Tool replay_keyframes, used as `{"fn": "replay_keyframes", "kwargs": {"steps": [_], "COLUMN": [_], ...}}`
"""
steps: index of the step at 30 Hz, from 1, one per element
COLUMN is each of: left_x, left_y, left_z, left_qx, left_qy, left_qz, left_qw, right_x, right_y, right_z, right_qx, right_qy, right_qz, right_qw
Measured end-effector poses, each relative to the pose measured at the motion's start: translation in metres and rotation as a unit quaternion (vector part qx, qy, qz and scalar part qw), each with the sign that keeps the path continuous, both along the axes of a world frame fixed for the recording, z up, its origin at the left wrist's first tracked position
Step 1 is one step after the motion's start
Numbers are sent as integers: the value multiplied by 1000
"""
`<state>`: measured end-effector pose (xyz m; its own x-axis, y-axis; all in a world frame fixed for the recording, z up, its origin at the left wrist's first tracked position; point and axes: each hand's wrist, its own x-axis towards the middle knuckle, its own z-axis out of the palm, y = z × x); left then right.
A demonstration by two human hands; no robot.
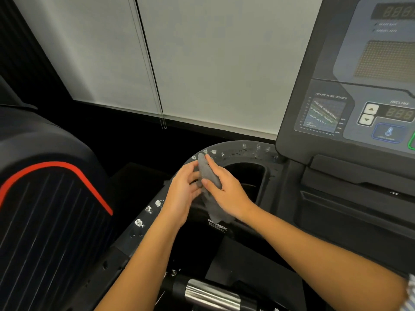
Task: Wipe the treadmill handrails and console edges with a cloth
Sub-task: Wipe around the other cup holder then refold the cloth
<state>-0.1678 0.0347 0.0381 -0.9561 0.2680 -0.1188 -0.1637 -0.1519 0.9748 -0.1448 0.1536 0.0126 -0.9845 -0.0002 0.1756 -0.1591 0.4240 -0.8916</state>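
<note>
View from my head, read from the bottom edge of the frame upward.

Bottom centre: one polished metal grip (211, 296) on the dark treadmill frame. A few small white flecks lie just above it.

Lower left of centre: the near stretch of the curved handrail (233, 148) carries three white foam dabs (139, 223) in a row, unwiped.

Centre: my two hands meet on the one grey cloth (208, 173), bunched lengthwise above the bend of the rail.
- My right hand (228, 191) pinches it between the thumb and outstretched fingers.
- My left hand (183, 190) curls its fingers against the other side.
- The cloth's loose tail hangs down between my wrists. Its upper tip lies over the rail's curve, though I cannot tell whether it touches.
- Just right of my hands is one dark cup pocket (247, 176).

Above centre: the far arc of the rail bears roughly eight more foam spots (213, 151), running toward the console (292, 108) at the right edge of the frame. The console shows two arrow buttons (370, 108) and one heart-rate chart (323, 115).

Left edge: one neighbouring machine with a red stripe (58, 167).
Top: two pale window blinds (202, 63).

Progress, as I judge it: the cleaner looks to be applied, but nearly all of the wiping remains. Foam sits on both stretches of rail. Only the short section under my hands may be cleared, and nothing shows the console edges wiped yet.
</note>
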Motion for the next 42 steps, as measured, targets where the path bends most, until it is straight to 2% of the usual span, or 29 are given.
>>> {"fn": "replay_keyframes", "kwargs": {"steps": [1,3,7,10,12,15,18,21,24,27,29,31,35,39,42], "left_x": [-5,-18,-42,-57,-63,-67,-70,-72,-71,-69,-68,-68,-69,-70,-70], "left_y": [-1,-4,-9,-8,-7,-3,2,-1,0,2,1,0,-1,-1,0], "left_z": [-1,-8,-28,-44,-53,-60,-62,-64,-68,-66,-65,-66,-69,-74,-76], "left_qx": [-66,-207,-408,-545,-600,-630,-646,-640,-656,-666,-667,-666,-671,-659,-666], "left_qy": [37,117,215,250,265,289,291,304,314,346,354,354,351,357,355], "left_qz": [7,45,108,87,63,39,26,27,44,56,60,65,73,79,76], "left_qw": [997,970,881,796,753,719,706,705,685,658,653,654,649,657,651], "right_x": [-8,-28,-69,-90,-97,-102,-110,-120,-126,-119,-109,-106,-117,-121,-105], "right_y": [2,7,16,14,8,5,14,29,32,16,5,6,35,54,33], "right_z": [0,2,3,-11,-24,-32,-32,-28,-24,-24,-29,-29,-24,-25,-31], "right_qx": [11,48,110,236,354,399,408,407,390,401,404,397,397,415,423], "right_qy": [9,28,19,-6,-25,4,5,-50,-93,-36,10,5,-37,-99,-22], "right_qz": [-9,-39,-76,-9,44,40,22,-19,-53,-13,41,56,-20,-118,-125], "right_qw": [1000,998,991,972,934,916,912,912,915,915,914,916,917,897,897]}}
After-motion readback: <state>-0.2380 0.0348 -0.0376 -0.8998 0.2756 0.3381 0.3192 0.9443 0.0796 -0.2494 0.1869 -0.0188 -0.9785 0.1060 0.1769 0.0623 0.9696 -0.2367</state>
